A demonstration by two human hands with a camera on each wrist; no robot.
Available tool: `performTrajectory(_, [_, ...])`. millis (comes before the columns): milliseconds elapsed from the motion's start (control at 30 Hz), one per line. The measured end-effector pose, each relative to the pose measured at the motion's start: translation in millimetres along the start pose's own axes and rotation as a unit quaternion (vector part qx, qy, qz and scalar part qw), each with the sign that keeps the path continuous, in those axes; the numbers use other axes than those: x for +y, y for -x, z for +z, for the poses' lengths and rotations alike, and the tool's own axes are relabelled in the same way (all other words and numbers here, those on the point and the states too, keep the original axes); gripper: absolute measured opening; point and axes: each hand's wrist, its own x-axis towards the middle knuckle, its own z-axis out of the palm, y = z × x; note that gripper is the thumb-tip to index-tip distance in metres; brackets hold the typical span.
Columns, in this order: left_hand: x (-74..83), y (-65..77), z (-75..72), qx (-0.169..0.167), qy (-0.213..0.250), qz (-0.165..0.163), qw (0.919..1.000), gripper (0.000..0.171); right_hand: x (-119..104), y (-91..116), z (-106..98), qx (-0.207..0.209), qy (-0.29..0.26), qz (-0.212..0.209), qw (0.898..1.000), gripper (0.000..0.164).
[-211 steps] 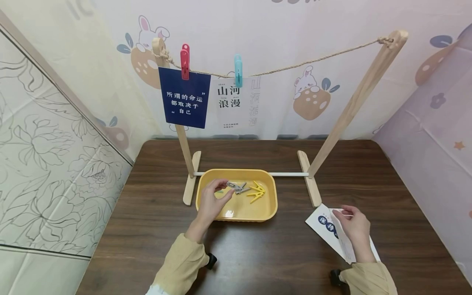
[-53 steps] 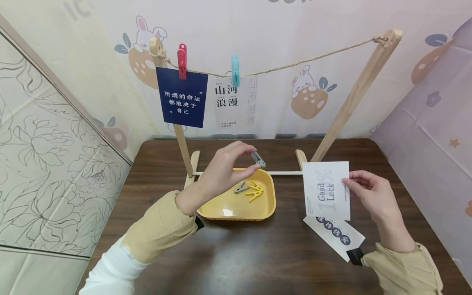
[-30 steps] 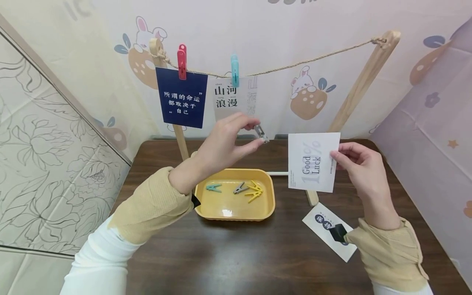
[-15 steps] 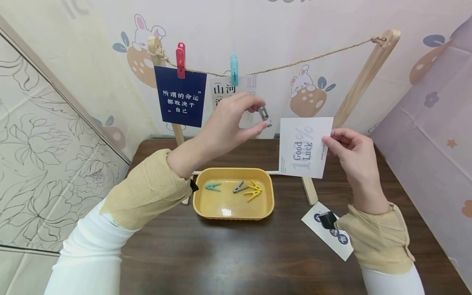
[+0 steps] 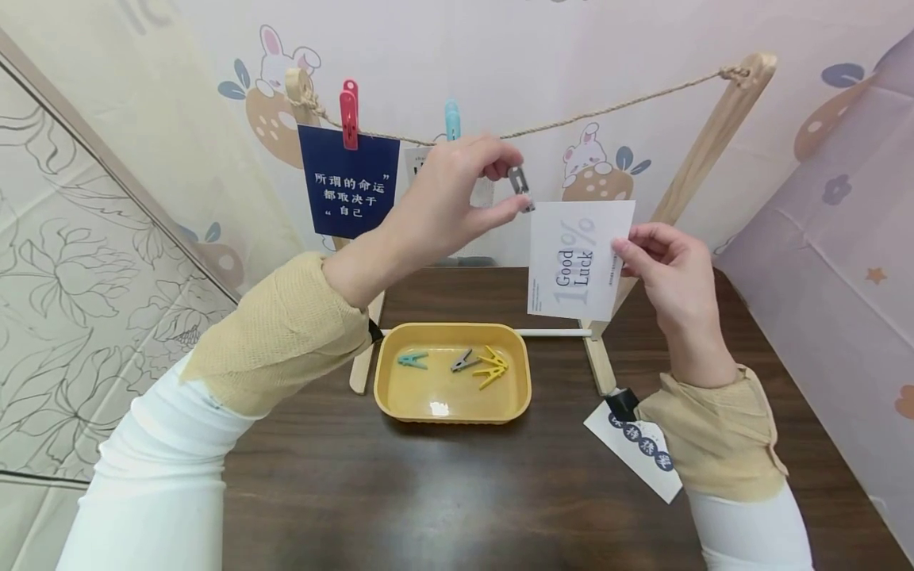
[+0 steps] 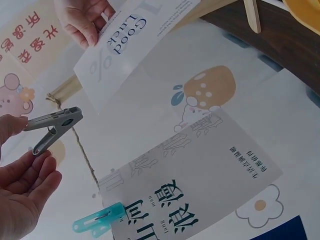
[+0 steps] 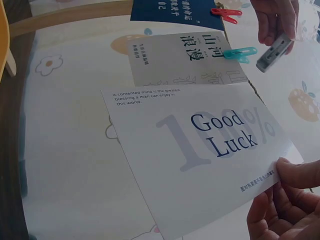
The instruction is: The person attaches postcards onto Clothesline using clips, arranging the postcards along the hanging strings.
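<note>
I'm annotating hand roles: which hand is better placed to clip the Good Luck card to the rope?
Probably the left hand: it pinches a gray clothespin, while the right hand is occupied holding the card.

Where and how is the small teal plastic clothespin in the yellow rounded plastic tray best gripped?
Likely by pinching the small teal plastic clothespin across its two splayed handle arms, coming from above. In the head view those arms spread toward the right, offering outer surfaces to squeeze; the yellow rounded plastic tray walls it in all round, and it lies apart from the others.
</note>
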Motion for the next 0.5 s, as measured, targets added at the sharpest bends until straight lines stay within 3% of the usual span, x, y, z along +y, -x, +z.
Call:
performTrajectory(300, [2.4,-17.2,-10.0,-0.014,-0.01,-0.036,0.9992,0.029,-5,-8,12,0.009,0.022,-0.004,1.0,0.009])
performTrajectory(500, [0.0,-27.3,-14.1,-0.002,-0.018,-0.046,0.9988,0.03,-9,-13,18,0.019,0.017,0.0,1.0,0.009])
